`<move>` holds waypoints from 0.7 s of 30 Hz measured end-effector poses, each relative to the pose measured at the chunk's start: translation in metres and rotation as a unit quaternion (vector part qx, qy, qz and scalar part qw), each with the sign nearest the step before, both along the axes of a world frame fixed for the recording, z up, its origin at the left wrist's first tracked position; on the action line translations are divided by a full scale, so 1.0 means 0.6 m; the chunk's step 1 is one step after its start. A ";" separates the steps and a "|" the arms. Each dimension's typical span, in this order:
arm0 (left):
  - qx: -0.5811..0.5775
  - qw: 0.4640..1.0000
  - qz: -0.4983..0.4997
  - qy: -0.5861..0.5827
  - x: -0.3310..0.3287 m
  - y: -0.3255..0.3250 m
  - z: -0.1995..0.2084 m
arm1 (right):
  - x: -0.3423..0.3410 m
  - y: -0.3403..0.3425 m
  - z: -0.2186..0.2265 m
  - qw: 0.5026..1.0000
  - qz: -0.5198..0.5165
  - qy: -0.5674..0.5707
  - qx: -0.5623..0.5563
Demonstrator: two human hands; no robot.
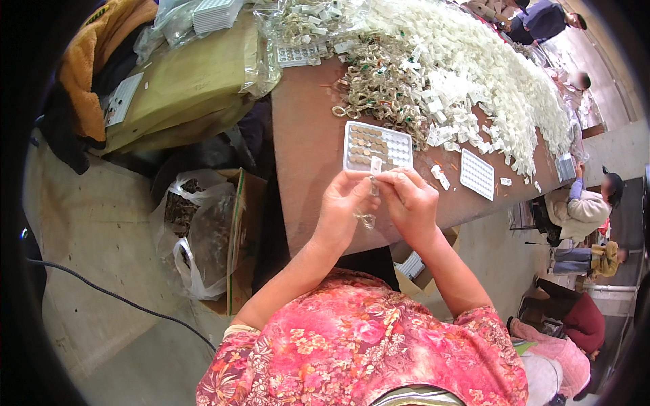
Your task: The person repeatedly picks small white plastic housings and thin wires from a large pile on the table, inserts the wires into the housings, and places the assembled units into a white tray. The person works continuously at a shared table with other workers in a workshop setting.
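Note:
My left hand (342, 206) and my right hand (413, 203) meet over the near edge of the brown table. Their fingertips pinch a small white plastic piece (376, 164) with a red mark on it. A clear, looped strip (366, 220) hangs below the fingers and seems to belong to that piece. Just beyond the hands lies a white tray (403, 157) with round pockets. Brownish discs (365, 139) fill much of its left side, while pockets on the right show pale. The fingers partly hide the tray's near edge.
A heap of white plastic pieces (474, 81) covers the far table, beside tangled brownish loops (379, 88). Another pocketed tray (477, 174) lies right. At left stand a yellowish wrapped package (196, 74) and a box (240, 230) holding a plastic bag. Other people work at right.

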State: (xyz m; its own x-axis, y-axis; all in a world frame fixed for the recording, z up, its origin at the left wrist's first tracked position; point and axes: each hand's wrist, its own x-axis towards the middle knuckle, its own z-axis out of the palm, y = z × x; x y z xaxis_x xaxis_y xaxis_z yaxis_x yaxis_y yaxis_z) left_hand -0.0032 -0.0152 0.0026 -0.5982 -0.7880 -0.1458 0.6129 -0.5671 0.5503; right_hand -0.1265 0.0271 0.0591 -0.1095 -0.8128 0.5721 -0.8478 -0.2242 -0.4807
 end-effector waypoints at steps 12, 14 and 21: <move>0.017 0.999 0.019 0.043 -0.001 0.002 -0.012 | 0.000 0.008 -0.029 0.994 0.020 0.099 -0.049; 0.010 0.999 0.020 0.045 -0.005 -0.001 -0.011 | 0.005 0.015 -0.034 0.998 -0.001 0.052 -0.018; 0.030 0.996 -0.033 0.074 0.003 0.001 0.000 | 0.002 0.019 -0.003 0.902 0.006 -0.417 0.111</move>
State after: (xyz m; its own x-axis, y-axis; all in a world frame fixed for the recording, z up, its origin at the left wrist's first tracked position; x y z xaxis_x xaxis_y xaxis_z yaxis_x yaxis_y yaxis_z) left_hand -0.0015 -0.0144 0.0029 -0.6670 -0.7387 -0.0977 0.6447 -0.6378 0.4213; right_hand -0.1251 0.0383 0.0576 -0.4174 -0.9011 0.1177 -0.1693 -0.0502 -0.9843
